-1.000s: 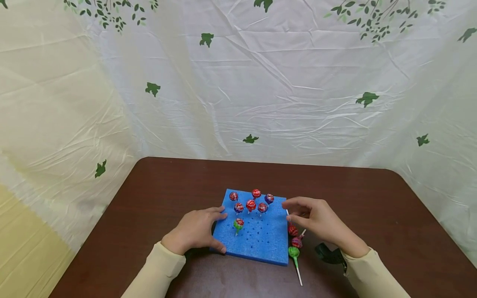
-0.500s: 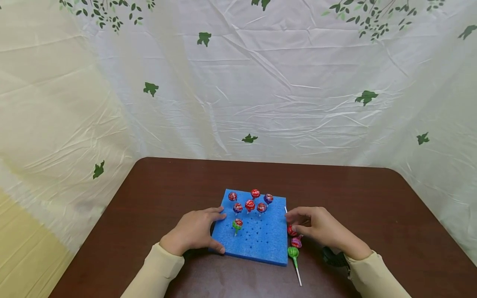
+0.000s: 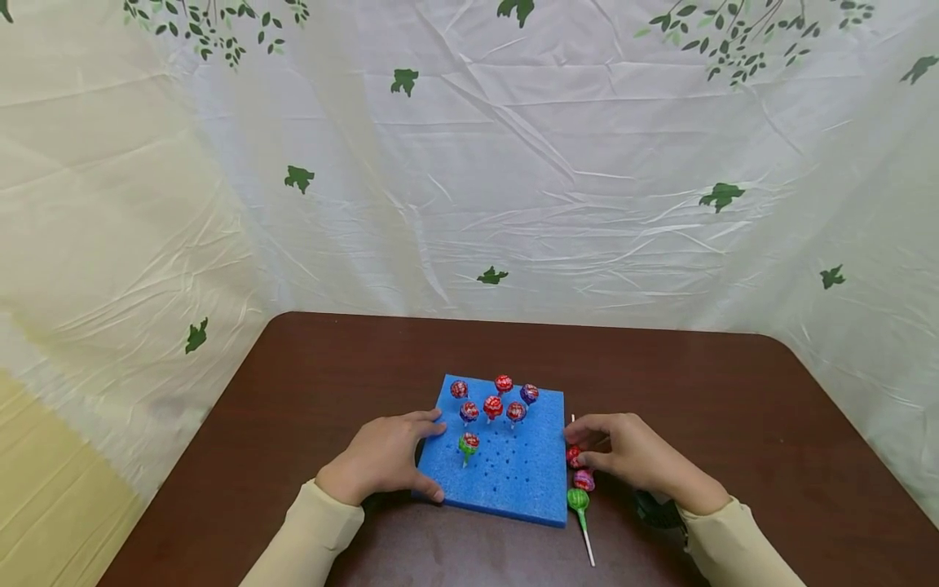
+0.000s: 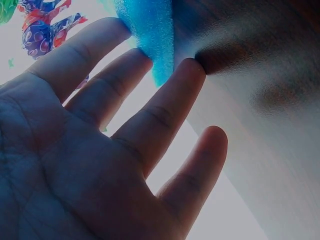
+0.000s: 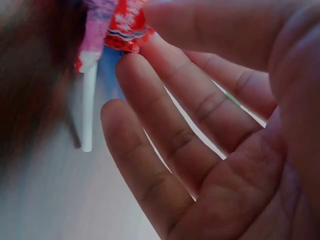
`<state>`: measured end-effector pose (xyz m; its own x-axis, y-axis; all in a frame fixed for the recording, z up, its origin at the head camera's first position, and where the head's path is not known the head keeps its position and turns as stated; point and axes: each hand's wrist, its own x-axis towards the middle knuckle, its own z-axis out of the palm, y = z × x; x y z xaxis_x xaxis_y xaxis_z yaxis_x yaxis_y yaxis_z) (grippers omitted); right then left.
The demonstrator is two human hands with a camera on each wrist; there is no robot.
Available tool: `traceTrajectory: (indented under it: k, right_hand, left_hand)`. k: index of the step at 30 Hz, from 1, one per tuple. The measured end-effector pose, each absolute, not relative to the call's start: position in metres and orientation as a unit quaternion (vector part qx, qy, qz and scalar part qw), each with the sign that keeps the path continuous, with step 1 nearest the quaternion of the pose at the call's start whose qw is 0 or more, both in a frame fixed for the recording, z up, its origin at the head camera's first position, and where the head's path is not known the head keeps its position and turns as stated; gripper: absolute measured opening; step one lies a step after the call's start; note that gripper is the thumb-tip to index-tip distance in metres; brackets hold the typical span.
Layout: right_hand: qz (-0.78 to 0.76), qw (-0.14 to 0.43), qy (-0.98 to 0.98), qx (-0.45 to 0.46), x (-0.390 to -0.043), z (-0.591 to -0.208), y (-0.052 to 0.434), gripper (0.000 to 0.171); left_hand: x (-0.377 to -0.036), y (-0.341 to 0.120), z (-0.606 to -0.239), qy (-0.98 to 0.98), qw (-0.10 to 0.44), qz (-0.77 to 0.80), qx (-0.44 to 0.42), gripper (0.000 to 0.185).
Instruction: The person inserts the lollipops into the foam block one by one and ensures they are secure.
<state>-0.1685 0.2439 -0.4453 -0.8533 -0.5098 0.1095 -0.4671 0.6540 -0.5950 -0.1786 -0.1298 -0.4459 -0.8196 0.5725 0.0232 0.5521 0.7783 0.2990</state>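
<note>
A blue foam board [image 3: 513, 481] with rows of small holes lies on the brown table. Several wrapped lollipops [image 3: 493, 404] stand in its far rows, and a green and red one [image 3: 468, 443] stands nearer. My left hand [image 3: 389, 461] rests with straight fingers against the board's left edge [image 4: 155, 45]. Three loose lollipops lie along the board's right edge: red [image 3: 574, 455], pink [image 3: 584, 479] and green [image 3: 578, 499]. My right hand [image 3: 623, 452] pinches the red lollipop [image 5: 126, 26] between thumb and forefinger, beside the pink one [image 5: 97, 30] and its white stick [image 5: 89, 107].
The brown table [image 3: 770, 424] has rounded far corners. A white sheet with green leaf prints [image 3: 513, 179] hangs behind it and at both sides. A black strap [image 3: 656, 509] sits at my right wrist.
My right hand has come down from beside the board's right edge onto the loose red lollipop and closed its fingers on it. The left hand has stayed put.
</note>
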Motion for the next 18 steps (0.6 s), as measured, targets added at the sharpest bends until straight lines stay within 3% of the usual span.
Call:
traceTrajectory:
  k: [10,18]
  right_hand:
    - [-0.249,-0.025,0.938,-0.24,-0.1688,-0.4465,0.2459,0.023]
    - [-0.249,-0.015,0.939,-0.235,-0.1699,-0.4475,0.2458,0.022]
  left_hand:
    - [-0.1789,-0.1305,-0.4465,0.942,0.033,0.151,0.299,0.095]
    - [-0.1793,-0.1306,-0.4472,0.942,0.035,0.153,0.297,0.095]
